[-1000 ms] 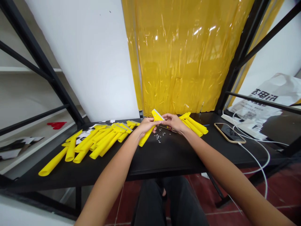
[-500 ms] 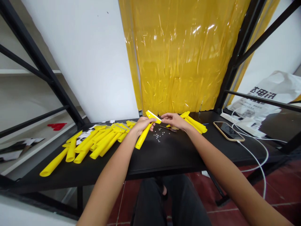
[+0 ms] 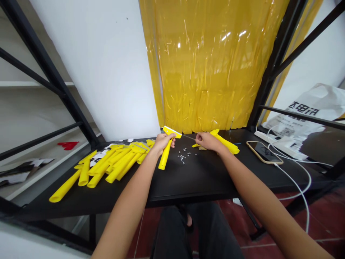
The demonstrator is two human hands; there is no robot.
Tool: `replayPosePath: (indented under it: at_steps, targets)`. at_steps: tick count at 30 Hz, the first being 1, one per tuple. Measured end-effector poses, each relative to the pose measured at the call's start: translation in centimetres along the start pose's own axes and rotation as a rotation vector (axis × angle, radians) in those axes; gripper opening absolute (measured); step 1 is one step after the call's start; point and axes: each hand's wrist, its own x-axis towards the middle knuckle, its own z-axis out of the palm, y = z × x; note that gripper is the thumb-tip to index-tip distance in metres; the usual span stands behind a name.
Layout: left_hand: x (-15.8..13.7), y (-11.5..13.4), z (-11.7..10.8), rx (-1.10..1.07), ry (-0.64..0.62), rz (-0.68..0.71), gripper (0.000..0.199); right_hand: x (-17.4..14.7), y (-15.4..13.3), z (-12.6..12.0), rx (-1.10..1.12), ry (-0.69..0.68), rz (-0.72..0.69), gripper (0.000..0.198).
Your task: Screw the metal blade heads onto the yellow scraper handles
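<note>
My left hand (image 3: 162, 142) is closed around a yellow scraper (image 3: 165, 157) near its head, with the hollow handle pointing down toward me. A pale blade strip runs along the far edge of the head. My right hand (image 3: 207, 140) pinches a screwdriver (image 3: 188, 137); its thin shaft points left and its tip is close to the right end of the scraper head. Whether the tip touches is too small to tell. Below and between my hands, several small screws and nuts (image 3: 182, 158) lie scattered on the black tabletop (image 3: 194, 180).
Several yellow scrapers (image 3: 118, 162) lie heaped at the left. More yellow scraper parts (image 3: 229, 145) lie behind my right hand. A phone (image 3: 264, 152) on a white cable (image 3: 293, 183) is at the right, near a power strip and a white plastic bag (image 3: 309, 108). Black frame posts flank the table.
My right hand has left the scraper head, moved slightly right and picked up the screwdriver from the table. My left hand still holds the scraper, its handle now a little more upright.
</note>
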Motion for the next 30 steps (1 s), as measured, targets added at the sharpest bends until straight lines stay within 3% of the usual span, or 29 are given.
replayPosePath:
  at_steps: [5,10,15,23,30]
  targets:
    - [0.4,-0.1,-0.3,-0.012,0.094,0.017,0.015,-0.2,-2.6,-1.7,0.342,0.292,-0.133,0.024]
    - [0.6,-0.2,-0.3,-0.026,0.119,0.032,0.015,-0.8,-4.5,-1.7,0.479,0.347,-0.199,0.028]
    - [0.4,-0.2,-0.2,-0.024,0.067,0.011,0.013,-0.8,-4.4,-1.2,0.507,0.429,-0.108,0.029]
    - [-0.1,0.1,0.2,-0.068,-0.076,-0.08,0.013,-0.1,-3.9,-0.2,0.745,0.42,0.07,0.037]
    - [-1.2,0.4,1.4,-0.018,-0.166,-0.057,0.015,0.0,-5.0,1.1,1.051,0.184,0.299,0.037]
